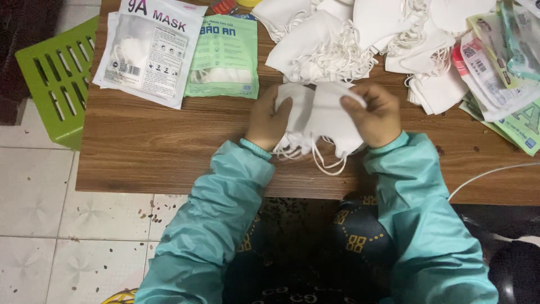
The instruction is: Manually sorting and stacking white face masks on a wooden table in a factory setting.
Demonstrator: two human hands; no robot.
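Both hands hold a small stack of white face masks point(320, 121) just above the near part of a brown wooden table point(152, 146). My left hand point(268, 121) grips the stack's left side, thumb on top. My right hand point(374, 114) pinches the top mask's right edge. White ear loops dangle below the stack. Both arms wear teal sleeves.
A heap of loose white masks point(360, 39) lies beyond my hands. Two flat mask packets lie at the back left: a white one point(149, 50) and a green one point(225, 56). More packets point(500, 73) pile at the right edge. A green plastic stool point(56, 79) stands left of the table on the tiled floor.
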